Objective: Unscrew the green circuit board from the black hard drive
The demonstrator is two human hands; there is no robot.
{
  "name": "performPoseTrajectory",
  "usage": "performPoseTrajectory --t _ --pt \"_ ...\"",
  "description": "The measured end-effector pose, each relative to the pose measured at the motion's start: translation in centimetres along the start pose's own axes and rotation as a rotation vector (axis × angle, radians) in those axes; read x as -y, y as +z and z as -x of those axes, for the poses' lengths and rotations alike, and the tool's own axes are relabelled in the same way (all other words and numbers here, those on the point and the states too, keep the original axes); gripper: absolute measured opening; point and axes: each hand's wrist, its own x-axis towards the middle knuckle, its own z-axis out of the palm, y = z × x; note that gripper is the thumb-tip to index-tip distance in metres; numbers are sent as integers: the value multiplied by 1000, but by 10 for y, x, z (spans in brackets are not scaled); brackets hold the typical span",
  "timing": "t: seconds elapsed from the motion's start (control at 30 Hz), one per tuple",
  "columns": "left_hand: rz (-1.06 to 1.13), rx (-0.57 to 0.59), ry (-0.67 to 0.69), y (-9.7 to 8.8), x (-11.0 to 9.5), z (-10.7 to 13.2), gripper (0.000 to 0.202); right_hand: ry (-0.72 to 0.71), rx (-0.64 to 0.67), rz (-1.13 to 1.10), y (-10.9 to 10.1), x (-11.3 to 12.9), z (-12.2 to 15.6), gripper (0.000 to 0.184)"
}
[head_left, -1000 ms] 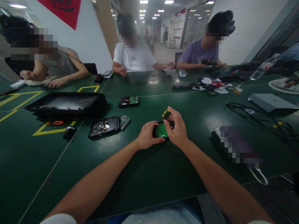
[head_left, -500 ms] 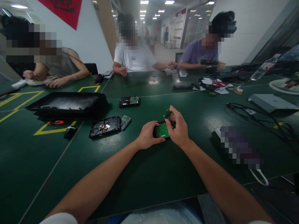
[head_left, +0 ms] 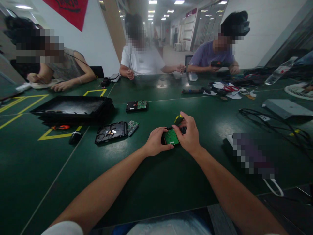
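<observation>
A hard drive (head_left: 171,137) with its green circuit board facing up lies on the dark green table in front of me. My left hand (head_left: 157,142) is closed around its left side, thumb along the near edge and fingers over the far edge. My right hand (head_left: 188,134) grips a screwdriver with a green and yellow handle (head_left: 178,118), tilted above the drive's right end; its tip is hidden by my fingers. To the left lies another hard drive (head_left: 111,133), with a loose circuit board (head_left: 133,127) beside it. A third drive (head_left: 136,106) lies farther back.
Stacked black trays (head_left: 73,109) stand at the left, near a black mouse-like object (head_left: 75,137). On the right are black cables (head_left: 254,114), a grey metal box (head_left: 286,108) and a blurred-out phone-like object (head_left: 254,153). Three people sit across the table (head_left: 156,186).
The screwdriver handle has tilted slightly, and my right fingers have shifted a little on it. My left hand keeps its hold on the drive. The whole view has moved slightly.
</observation>
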Motion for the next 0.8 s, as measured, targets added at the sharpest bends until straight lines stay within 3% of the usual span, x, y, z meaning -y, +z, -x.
performPoseTrajectory --t 0.17,0.37,0.8 --pt "1 -5 -4 0 0 0 75 5 45 -10 -2 1 -1 64" --pt "-3 0 5 0 1 0 76 -2 -9 25 -1 1 -1 65" --pt "7 -13 9 1 2 0 76 6 2 -8 2 1 0 65"
